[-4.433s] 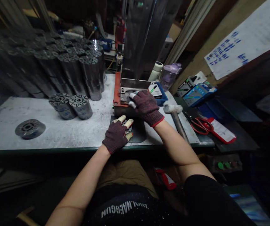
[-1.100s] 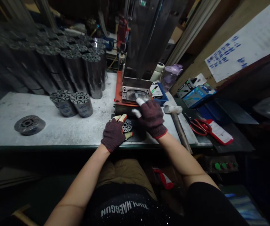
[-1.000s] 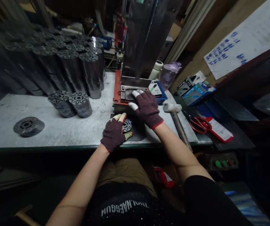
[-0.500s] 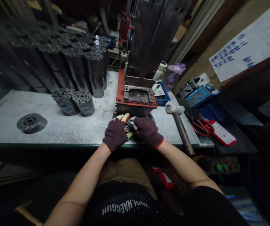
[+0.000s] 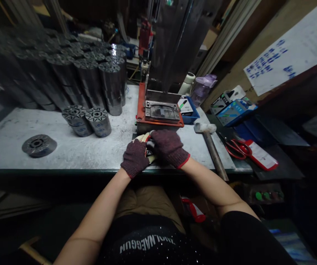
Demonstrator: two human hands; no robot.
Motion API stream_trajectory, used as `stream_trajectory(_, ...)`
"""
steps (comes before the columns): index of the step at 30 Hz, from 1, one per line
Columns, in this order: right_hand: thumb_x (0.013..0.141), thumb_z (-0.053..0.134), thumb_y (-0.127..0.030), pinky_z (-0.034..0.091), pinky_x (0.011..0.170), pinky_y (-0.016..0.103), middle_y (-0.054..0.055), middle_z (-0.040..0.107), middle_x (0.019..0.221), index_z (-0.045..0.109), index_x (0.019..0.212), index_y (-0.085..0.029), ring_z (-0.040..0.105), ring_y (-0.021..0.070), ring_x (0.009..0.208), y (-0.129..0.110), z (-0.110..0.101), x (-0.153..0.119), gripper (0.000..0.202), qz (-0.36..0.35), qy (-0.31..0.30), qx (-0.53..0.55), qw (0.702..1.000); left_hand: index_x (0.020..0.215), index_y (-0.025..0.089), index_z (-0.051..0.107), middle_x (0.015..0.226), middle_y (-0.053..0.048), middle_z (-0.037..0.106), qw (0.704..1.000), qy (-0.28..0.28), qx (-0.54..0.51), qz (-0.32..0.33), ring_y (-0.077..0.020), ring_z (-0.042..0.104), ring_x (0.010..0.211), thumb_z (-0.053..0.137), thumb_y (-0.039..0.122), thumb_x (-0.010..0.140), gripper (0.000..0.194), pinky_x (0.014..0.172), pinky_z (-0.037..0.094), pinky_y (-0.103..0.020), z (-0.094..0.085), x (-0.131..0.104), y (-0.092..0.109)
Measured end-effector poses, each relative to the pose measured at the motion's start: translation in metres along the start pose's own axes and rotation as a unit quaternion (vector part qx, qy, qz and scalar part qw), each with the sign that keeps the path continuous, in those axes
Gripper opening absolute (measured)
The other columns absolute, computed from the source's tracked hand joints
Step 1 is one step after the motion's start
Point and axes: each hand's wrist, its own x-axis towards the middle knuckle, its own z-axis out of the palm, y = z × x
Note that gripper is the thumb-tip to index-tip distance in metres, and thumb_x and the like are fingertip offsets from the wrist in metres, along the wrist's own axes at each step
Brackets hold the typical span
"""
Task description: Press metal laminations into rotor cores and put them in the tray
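Both hands wear dark maroon knit gloves and meet at the table's front, just before the press fixture (image 5: pixel 161 127). My left hand (image 5: pixel 136 156) is wrapped round the left side of a slotted metal core (image 5: pixel 149 151), which shows only as a small patch between the gloves. Over its right side bends my right hand (image 5: pixel 169 147), fingers curled in; what they pinch, if anything, is hidden. To the left, a short round core (image 5: pixel 39 145) lies flat on the table. Two taller stacked cores (image 5: pixel 98 121) stand side by side behind it.
Many tall core stacks (image 5: pixel 110 84) fill the table's back left. A white-headed mallet (image 5: pixel 209 143) lies right of my hands, with red-handled scissors (image 5: pixel 237 149) beyond it. A blue bin (image 5: pixel 190 114) and a purple bottle (image 5: pixel 203 88) stand behind the fixture's right side.
My right hand has shifted slightly left and up over the core, covering more of it. My left hand stays in place round the core.
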Motion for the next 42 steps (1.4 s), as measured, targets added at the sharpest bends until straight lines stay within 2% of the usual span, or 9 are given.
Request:
stream_trajectory(3,0.101,0.044,-0.043,0.04,0.103,0.048,0.02,0.062,0.134,0.055,0.142,-0.013,0.054,0.0338,0.123,0.021,0.005,0.008,0.051,0.048,0.173,0.006,0.984,0.153,0.02,0.039,0.153,-0.017,0.044,0.999,-0.017,0.035,0.021,-0.0359,0.05,0.134,0.073,0.044,0.081,0.083,0.109,0.045,-0.047,-0.001,0.0,0.003)
stream_trajectory(6,0.101,0.043,-0.044,0.031,0.11,0.052,0.019,0.058,0.138,0.052,0.145,-0.012,0.047,0.0346,0.127,0.041,0.007,0.025,0.055,0.045,0.232,0.017,0.971,0.152,0.025,0.043,0.156,-0.015,0.04,0.995,-0.05,0.069,0.041,-0.0369,0.051,0.133,0.067,0.042,0.088,0.071,0.107,0.046,-0.047,-0.005,0.001,0.006)
stream_trajectory(13,0.099,0.048,-0.041,0.037,0.096,0.043,0.018,0.065,0.122,0.063,0.132,-0.011,0.052,0.0327,0.114,0.056,-0.01,0.05,0.047,-0.004,0.183,0.021,0.983,0.147,0.027,0.052,0.151,-0.014,0.047,0.993,-0.075,0.086,0.035,-0.0357,0.055,0.126,0.066,0.046,0.089,0.063,0.107,0.045,-0.049,-0.008,0.005,0.008)
stream_trajectory(16,0.101,0.043,-0.033,0.039,0.09,0.039,0.017,0.07,0.112,0.068,0.122,-0.012,0.056,0.0304,0.108,0.05,-0.012,0.038,0.039,0.004,0.17,0.018,0.985,0.146,0.028,0.052,0.15,-0.015,0.048,0.995,-0.059,0.081,0.022,-0.0361,0.054,0.128,0.067,0.049,0.087,0.065,0.106,0.046,-0.049,-0.006,0.005,0.008)
stream_trajectory(20,0.103,0.036,-0.03,0.043,0.087,0.033,0.013,0.072,0.116,0.065,0.126,-0.015,0.063,0.0246,0.104,0.038,0.013,0.008,0.039,0.029,0.188,0.079,0.979,0.148,0.024,0.048,0.144,-0.014,0.054,0.998,-0.037,0.043,-0.005,-0.0334,0.055,0.127,0.075,0.051,0.08,0.078,0.106,0.046,-0.045,-0.004,0.005,0.008)
stream_trajectory(25,0.096,0.05,-0.026,0.046,0.08,0.031,0.011,0.075,0.109,0.066,0.123,-0.018,0.069,0.0252,0.099,0.026,0.039,-0.018,0.032,-0.04,0.001,0.083,0.996,0.149,0.018,0.044,0.146,-0.016,0.053,0.999,-0.033,0.028,0.007,-0.0327,0.053,0.13,0.074,0.05,0.08,0.083,0.109,0.043,-0.044,-0.003,0.005,0.004)
stream_trajectory(31,0.101,0.043,-0.035,0.048,0.075,0.034,0.017,0.075,0.11,0.057,0.138,-0.017,0.071,0.03,0.099,0.013,0.012,-0.001,0.043,-0.031,-0.093,0.002,0.995,0.148,0.019,0.045,0.14,-0.014,0.057,0.999,-0.03,0.02,0.006,-0.0318,0.056,0.124,0.076,0.049,0.078,0.083,0.105,0.045,-0.043,0.0,0.005,0.002)
stream_trajectory(37,0.101,0.044,-0.035,0.048,0.077,0.032,0.015,0.075,0.11,0.06,0.132,-0.019,0.072,0.0277,0.098,0.018,0.015,-0.004,0.039,-0.032,-0.085,0.019,0.996,0.147,0.019,0.047,0.136,-0.014,0.06,0.999,-0.024,0.031,-0.005,-0.0321,0.058,0.121,0.075,0.053,0.077,0.082,0.102,0.047,-0.043,-0.003,0.005,0.006)
stream_trajectory(42,0.102,0.039,-0.029,0.048,0.083,0.031,0.011,0.075,0.111,0.063,0.121,-0.017,0.07,0.0231,0.099,0.025,0.049,-0.022,0.033,0.05,0.029,0.143,0.988,0.147,0.021,0.046,0.139,-0.013,0.06,0.999,-0.033,0.026,-0.017,-0.0328,0.057,0.125,0.075,0.053,0.078,0.081,0.104,0.046,-0.045,-0.006,0.007,0.008)
